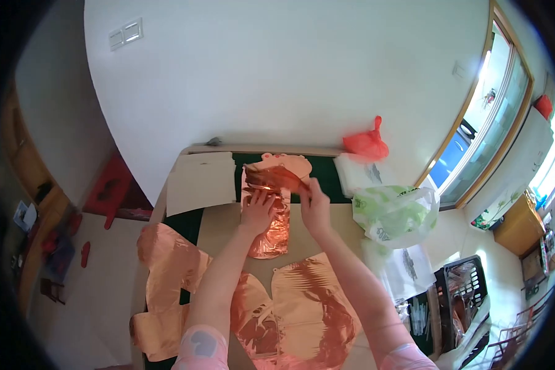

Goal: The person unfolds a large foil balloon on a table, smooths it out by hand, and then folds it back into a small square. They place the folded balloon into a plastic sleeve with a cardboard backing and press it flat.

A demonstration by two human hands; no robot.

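Note:
A flat, shiny rose-gold foil balloon [270,240] lies lengthwise on the table in front of me. My left hand [258,214] presses on it with fingers spread. At its upper right, my right hand [315,203] is closed on a lifted flap of the foil, which is blurred by motion and folds over toward the left. Closer to me rests a large flat rose-gold foil balloon [314,308], partly under my forearms. Another foil balloon [166,265], curved in outline, lies along the left edge of the table.
A beige sheet [200,185] is at the back left. On the right are a red plastic bag [369,145], a green-and-white plastic bag [394,216] and clear packets [407,271]. A black crate [465,277] stands beyond the right edge. The wall [277,74] is behind.

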